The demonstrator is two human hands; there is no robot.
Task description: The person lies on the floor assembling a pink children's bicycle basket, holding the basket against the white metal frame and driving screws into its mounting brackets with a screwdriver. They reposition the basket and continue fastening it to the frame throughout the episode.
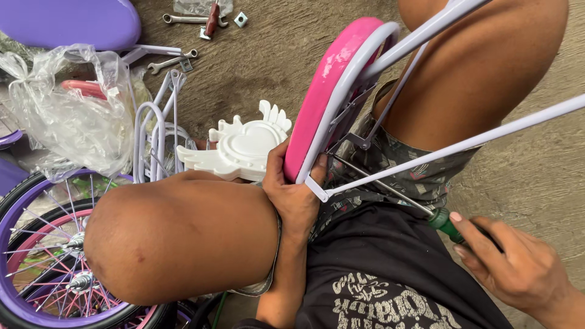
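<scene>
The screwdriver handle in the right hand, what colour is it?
Green, the screwdriver handle, seen in the head view.

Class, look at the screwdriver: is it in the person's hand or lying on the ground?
In hand: the right hand grips the green-handled screwdriver.

The seat (329, 91) stands between the knees, wheel (42, 256) at left, wrenches (183, 39) on the floor (268, 55) behind.

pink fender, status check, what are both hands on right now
Left hand gripping pink fender at its lower end. Right hand on green-handled screwdriver, tip up among the lilac stays. Knees flank it; nothing blocking the tool.
</scene>
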